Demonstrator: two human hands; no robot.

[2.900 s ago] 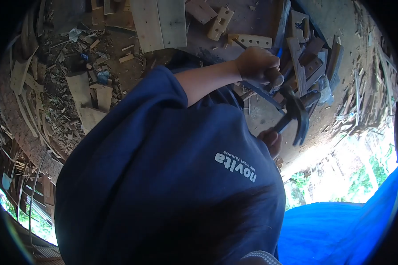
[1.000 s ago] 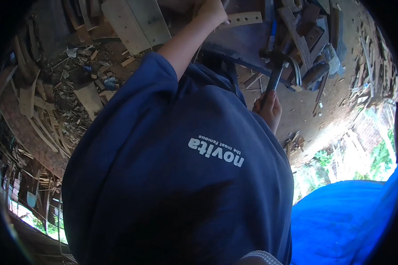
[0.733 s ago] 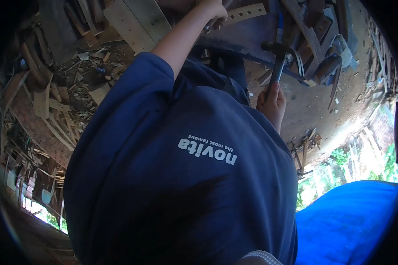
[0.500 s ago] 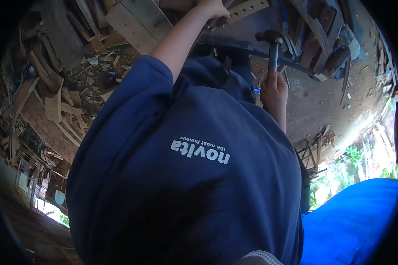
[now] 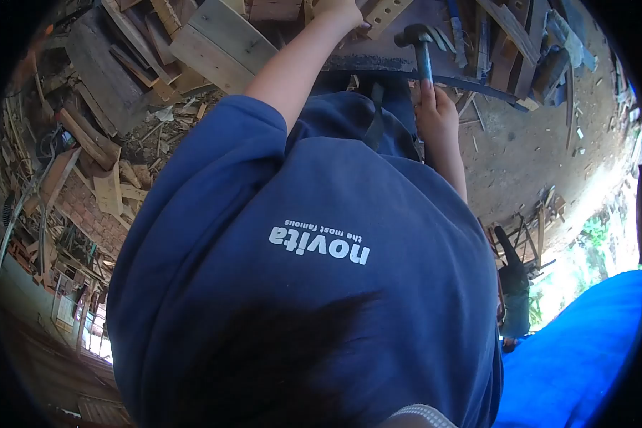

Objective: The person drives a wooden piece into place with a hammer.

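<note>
My right hand is closed around the handle of a claw hammer, which stands upright in view with its dark head over the edge of a dark work surface. At the top edge, my left hand is partly cut off by the frame. Its visible fingers are bent and look closed on something I cannot make out. Just right of it lies a pale wooden strip with a row of round holes.
Pale boards lie left of my left forearm. Wood scraps cover the floor at left. More planks are piled at upper right. A blue sheet fills the lower right, and a dark object stands beside it.
The hammer and my right hand have shifted up and left in view, the hammer head tilting left. The surroundings have shifted slightly too. More of the boards at upper left shows.
</note>
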